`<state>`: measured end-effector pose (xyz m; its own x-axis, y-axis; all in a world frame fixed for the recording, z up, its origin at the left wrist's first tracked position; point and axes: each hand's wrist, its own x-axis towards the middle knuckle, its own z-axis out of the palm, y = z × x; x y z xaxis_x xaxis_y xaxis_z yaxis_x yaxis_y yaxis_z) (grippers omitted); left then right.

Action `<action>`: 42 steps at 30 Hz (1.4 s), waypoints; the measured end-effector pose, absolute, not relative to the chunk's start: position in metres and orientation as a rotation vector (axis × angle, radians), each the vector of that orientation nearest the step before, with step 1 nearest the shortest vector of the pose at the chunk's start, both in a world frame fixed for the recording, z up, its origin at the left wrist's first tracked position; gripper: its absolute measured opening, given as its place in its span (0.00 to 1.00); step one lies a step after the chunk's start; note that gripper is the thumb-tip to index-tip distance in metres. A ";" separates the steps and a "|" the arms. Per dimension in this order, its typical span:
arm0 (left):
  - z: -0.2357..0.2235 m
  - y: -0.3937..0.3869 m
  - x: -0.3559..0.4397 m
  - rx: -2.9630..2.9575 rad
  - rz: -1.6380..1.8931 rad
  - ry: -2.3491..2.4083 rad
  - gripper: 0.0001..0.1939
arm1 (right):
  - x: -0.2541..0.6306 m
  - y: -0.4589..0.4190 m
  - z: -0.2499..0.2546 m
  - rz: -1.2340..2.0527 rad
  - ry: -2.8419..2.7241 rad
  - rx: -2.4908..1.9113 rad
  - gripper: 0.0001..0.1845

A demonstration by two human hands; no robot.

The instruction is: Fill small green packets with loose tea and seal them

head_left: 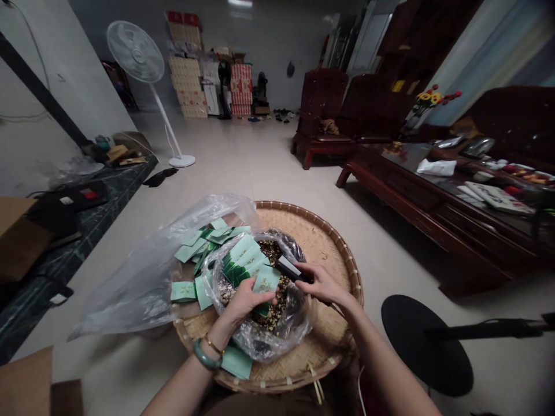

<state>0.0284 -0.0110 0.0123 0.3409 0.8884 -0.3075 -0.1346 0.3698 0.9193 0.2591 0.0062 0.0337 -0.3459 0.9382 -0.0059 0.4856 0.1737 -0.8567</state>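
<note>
My left hand holds a fanned stack of light and dark green packets between thumb and fingers. A small black tool with a pale flat top is gripped in my right hand, its far end close to the packets' right edge; its exact kind is unclear. Beneath both hands lies an open clear plastic bag of dark and pale dried bits. The bag rests on a round woven bamboo tray. More green packets are heaped at the tray's left, and another packet lies near its front rim.
A large clear plastic sheet or bag spreads over the tray's left side. To the right are a black round stand base and a dark wooden table. A white fan stands farther back. Cardboard boxes sit at lower left.
</note>
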 end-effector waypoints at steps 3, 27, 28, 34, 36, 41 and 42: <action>0.014 -0.012 0.028 1.051 0.766 0.987 0.18 | 0.251 0.007 0.048 1.224 -1.973 -1.208 0.23; 0.008 -0.015 0.031 1.012 0.700 1.008 0.20 | 0.241 0.003 0.056 1.486 -1.857 -1.184 0.19; 0.009 -0.015 0.031 1.012 0.697 1.006 0.19 | 0.243 0.004 0.053 1.540 -1.800 -1.190 0.21; 0.012 -0.014 0.028 1.000 0.716 0.963 0.19 | 0.257 0.008 0.043 1.654 -1.632 -1.259 0.26; 0.012 -0.014 0.028 1.009 0.704 0.980 0.19 | 0.254 0.007 0.042 1.579 -1.701 -1.246 0.25; 0.011 -0.014 0.031 1.012 0.684 1.024 0.19 | 0.238 0.001 0.049 1.447 -1.859 -1.193 0.16; 0.011 -0.015 0.031 1.011 0.686 1.026 0.19 | 0.236 0.001 0.051 1.465 -1.863 -1.187 0.16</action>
<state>0.0306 -0.0145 0.0109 0.3864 0.8475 -0.3639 -0.0123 0.3993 0.9168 0.2365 0.0011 0.0509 -0.5046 0.8528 -0.1347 0.3320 0.0477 -0.9421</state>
